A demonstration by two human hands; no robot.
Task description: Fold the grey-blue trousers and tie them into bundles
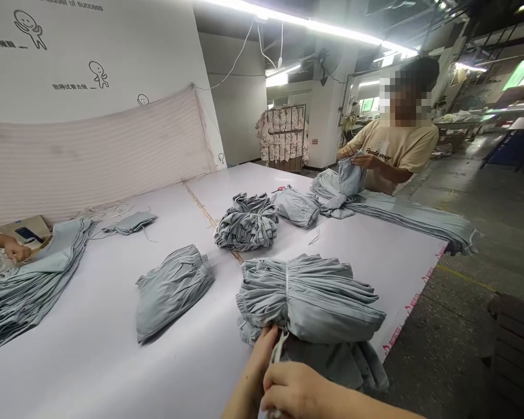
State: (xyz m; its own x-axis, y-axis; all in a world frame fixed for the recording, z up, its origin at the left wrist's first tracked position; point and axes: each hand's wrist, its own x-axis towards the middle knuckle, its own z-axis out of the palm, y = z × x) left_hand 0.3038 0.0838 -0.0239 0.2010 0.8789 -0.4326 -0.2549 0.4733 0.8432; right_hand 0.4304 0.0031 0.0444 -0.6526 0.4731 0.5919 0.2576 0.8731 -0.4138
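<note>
A thick bundle of grey-blue garments [310, 299] lies at the near edge of the white table [91, 355], with a white string [287, 291] running across its middle. My right hand [297, 387] is closed in a fist around the string's lower end, just below the bundle. My left hand [259, 355] reaches up beside it, fingertips pinched on the string where it leaves the bundle's near side. More grey fabric [344, 364] hangs under the bundle.
A folded garment stack [172, 288] lies left of the bundle, a tied bundle [247, 224] behind it. Across the table a person in a beige shirt [397, 148] handles a garment [349, 174] beside a long stack [419, 218]. Another person's hand [15, 250] rests on a stack [26, 285].
</note>
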